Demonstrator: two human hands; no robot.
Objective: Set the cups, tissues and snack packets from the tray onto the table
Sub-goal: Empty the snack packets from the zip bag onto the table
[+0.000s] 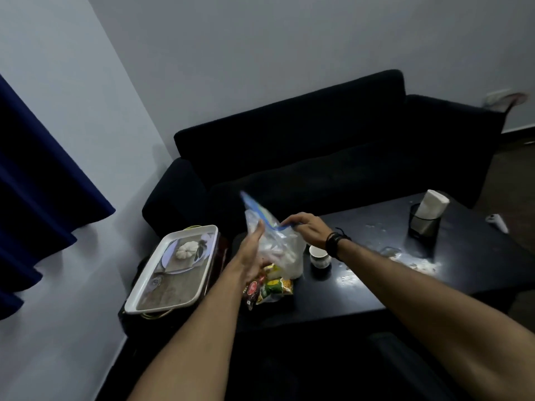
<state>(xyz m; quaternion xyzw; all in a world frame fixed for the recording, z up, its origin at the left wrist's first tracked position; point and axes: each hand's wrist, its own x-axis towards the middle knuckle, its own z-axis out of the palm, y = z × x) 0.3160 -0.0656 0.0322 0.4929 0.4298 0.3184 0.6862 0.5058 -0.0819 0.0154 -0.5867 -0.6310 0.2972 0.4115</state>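
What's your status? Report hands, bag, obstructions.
Left hand and right hand both have a grip on the clear bag, above the snack packets. Cup close beside. Tray unloaded.

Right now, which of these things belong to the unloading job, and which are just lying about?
Job: tray, clear bag held by both hands (left, right), snack packets, cup, tissues, table.

Lying about: sofa, curtain, white object at the table's far edge.
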